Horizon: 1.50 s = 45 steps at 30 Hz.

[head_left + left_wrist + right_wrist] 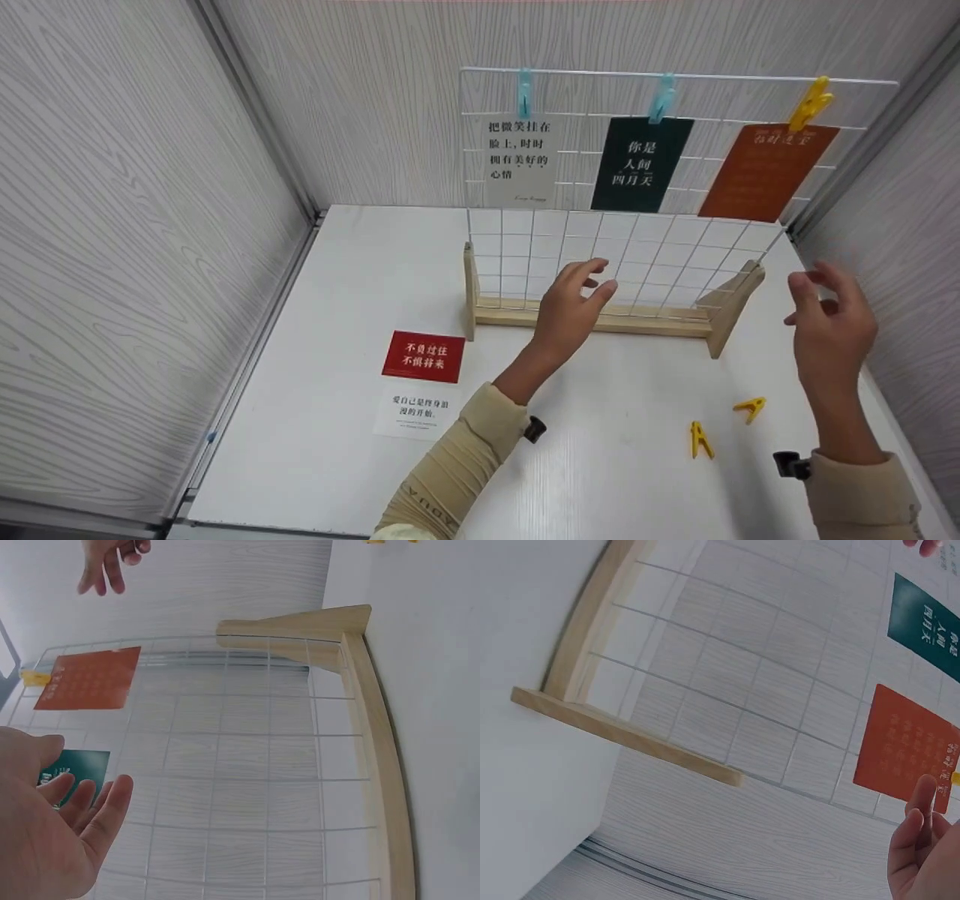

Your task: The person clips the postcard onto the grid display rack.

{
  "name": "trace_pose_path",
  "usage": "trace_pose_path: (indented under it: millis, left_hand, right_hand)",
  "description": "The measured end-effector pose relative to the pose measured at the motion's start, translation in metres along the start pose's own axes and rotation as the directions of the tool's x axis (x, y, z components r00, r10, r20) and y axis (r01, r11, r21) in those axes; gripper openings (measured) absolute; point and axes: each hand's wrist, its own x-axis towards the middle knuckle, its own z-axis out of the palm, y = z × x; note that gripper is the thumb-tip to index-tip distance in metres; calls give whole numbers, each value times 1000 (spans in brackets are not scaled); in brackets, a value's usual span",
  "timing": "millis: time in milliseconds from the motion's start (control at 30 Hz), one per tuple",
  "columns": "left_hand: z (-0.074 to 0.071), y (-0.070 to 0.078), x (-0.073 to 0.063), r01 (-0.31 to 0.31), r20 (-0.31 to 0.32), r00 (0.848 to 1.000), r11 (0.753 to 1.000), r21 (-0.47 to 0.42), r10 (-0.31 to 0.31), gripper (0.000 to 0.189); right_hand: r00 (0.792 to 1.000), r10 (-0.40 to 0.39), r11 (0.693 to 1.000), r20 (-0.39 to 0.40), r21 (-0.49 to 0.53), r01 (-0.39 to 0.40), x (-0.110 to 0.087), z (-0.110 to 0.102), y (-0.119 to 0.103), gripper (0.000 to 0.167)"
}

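My left hand (pixel 568 309) hovers in front of the lower grid, fingers loosely bent and holding nothing. Off the rack's right end, my right hand (pixel 832 330) is raised with relaxed fingers and nothing in it. The white wire grid rack (pixel 592 259) stands in a wooden base (pixel 600 321). Along its top hang a white card (pixel 520 161) and a dark green card (pixel 642 165), each under a blue clothespin (pixel 525 94). An orange-red card (pixel 771 171) hangs at the right from a yellow clothespin (pixel 811 103).
Two yellow clothespins lie on the white table (pixel 600 465): one clothespin (pixel 700 440) nearer, another clothespin (pixel 751 409) farther right. A red card (pixel 424 357) and a white printed card (pixel 417 410) lie left of the rack. Wood-patterned panels (pixel 135 225) enclose the table.
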Motion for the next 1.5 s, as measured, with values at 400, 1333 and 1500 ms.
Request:
trace_pose_path:
  millis: [400,1333,1500]
  left_hand:
    - [-27,-50,-36,124,-4,992,992,1,-124,39]
    - [-128,-162,-96,509,-237,851,845,160,-468,39]
    - [-145,-175,-99,571,-247,813,804,164,-527,41]
  right_hand:
    - [977,181,975,111,-149,-164,-49,-6,43,47]
    - [757,526,794,387,-543,-274,-136,1,117,73]
    - [706,575,769,415,-569,-291,-142,3,121,80]
